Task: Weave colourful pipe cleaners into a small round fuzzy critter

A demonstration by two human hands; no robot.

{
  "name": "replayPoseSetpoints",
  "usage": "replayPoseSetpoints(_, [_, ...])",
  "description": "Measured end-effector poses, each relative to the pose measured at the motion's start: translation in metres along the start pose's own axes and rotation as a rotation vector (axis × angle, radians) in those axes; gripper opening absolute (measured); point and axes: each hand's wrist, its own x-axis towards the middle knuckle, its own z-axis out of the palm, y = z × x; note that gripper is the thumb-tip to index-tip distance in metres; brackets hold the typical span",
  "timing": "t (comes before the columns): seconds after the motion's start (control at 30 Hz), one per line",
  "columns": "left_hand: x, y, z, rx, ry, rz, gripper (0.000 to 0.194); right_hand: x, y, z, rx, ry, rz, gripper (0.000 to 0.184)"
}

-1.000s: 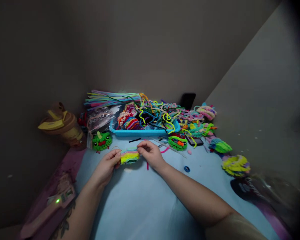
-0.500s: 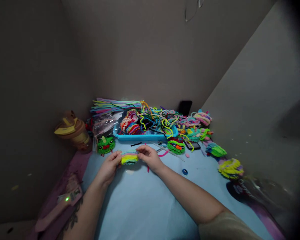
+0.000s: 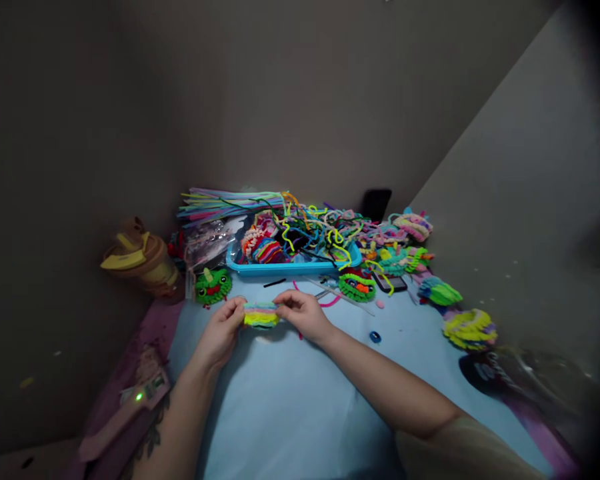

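Between my two hands, just above the blue-covered table [image 3: 280, 413], is a small striped pipe-cleaner piece [image 3: 261, 315] in yellow, pink, pale blue and green. My left hand [image 3: 223, 328] pinches its left end between thumb and fingers. At the right end, the thumb and fingertips of my right hand [image 3: 305, 316] are closed on the same piece. Beyond my left hand sits a green pipe-cleaner figure [image 3: 213, 287] with eyes and a red mouth. Another green figure [image 3: 357, 285] with an orange part lies past my right hand, near a bright pink pipe cleaner [image 3: 331, 303].
A blue tray [image 3: 290, 270] heaped with tangled pipe cleaners stands at the back, with a bundle of straight pipe cleaners [image 3: 235, 203] behind it. Several pipe-cleaner pieces line the right edge. A brown cup [image 3: 145, 260] and a pink glue gun [image 3: 130, 413] are on the left.
The view has shifted slightly. Both hands keep their hold on the striped piece, which is turned a little and stays in nearly the same place.
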Motion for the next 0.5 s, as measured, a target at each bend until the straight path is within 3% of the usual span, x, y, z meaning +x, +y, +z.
replayPoseSetpoints(0.5, [0.0007,-0.0027,-0.0043,0.138,-0.023,0.021,0.033,0.0022,0.0004,-0.0092,-0.199,-0.108,-0.225,0.005])
